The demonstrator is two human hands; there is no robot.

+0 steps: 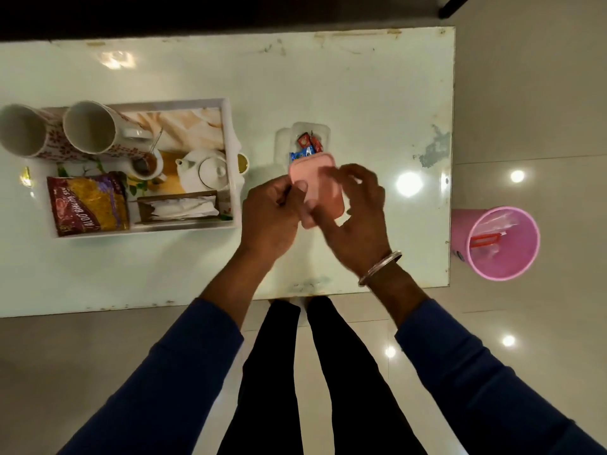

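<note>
Pinching the pink lid in our left hand and right hand, fingers curled round its edges, we feared a skewed press could tip the container.

Glossy white table, edges chipped; beige floor tiles around the table, bearing ceiling-light reflections; pink waste bin beside the table's right edge.

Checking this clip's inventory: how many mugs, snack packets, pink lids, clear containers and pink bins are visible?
mugs: 2
snack packet: 1
pink lid: 1
clear container: 1
pink bin: 1
total: 6
</note>
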